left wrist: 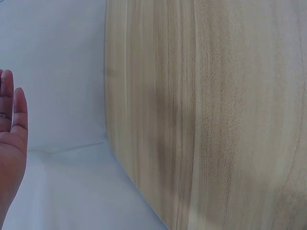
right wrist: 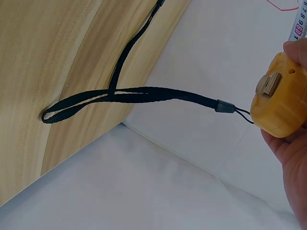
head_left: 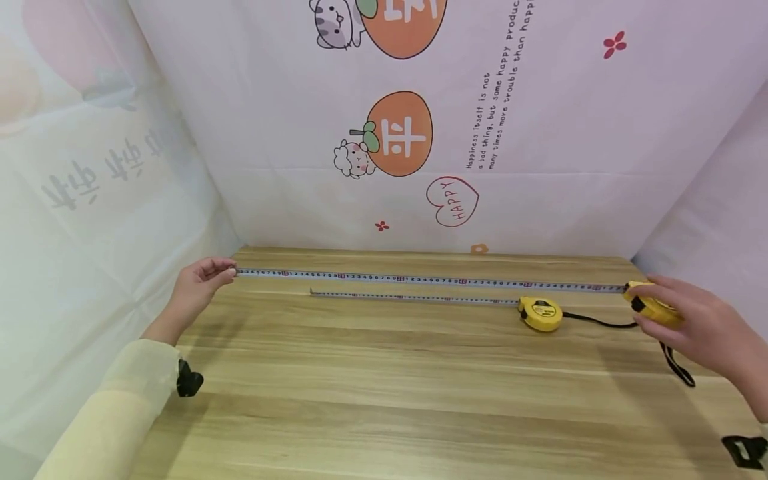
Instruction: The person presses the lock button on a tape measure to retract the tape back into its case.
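Note:
My right hand (head_left: 699, 320) grips a yellow tape measure (right wrist: 280, 100) at the right of the table, its black wrist strap (right wrist: 144, 95) hanging down. From it a long blade (head_left: 432, 281) runs leftward above the tabletop. At the far left, my left hand (head_left: 201, 290) pinches the blade's end between thumb and fingertips. The left wrist view shows only part of that hand, not the pinch. A second yellow tape measure (head_left: 541, 314) lies on the table just in front of the stretched blade, its own shorter blade (head_left: 414, 298) pulled out to the left.
The wooden table (head_left: 384, 387) meets a white printed cloth wall (head_left: 288, 173) at its back edge, with cloth at both sides too. A black strap (head_left: 600, 321) trails right from the lying tape measure, beneath my right hand.

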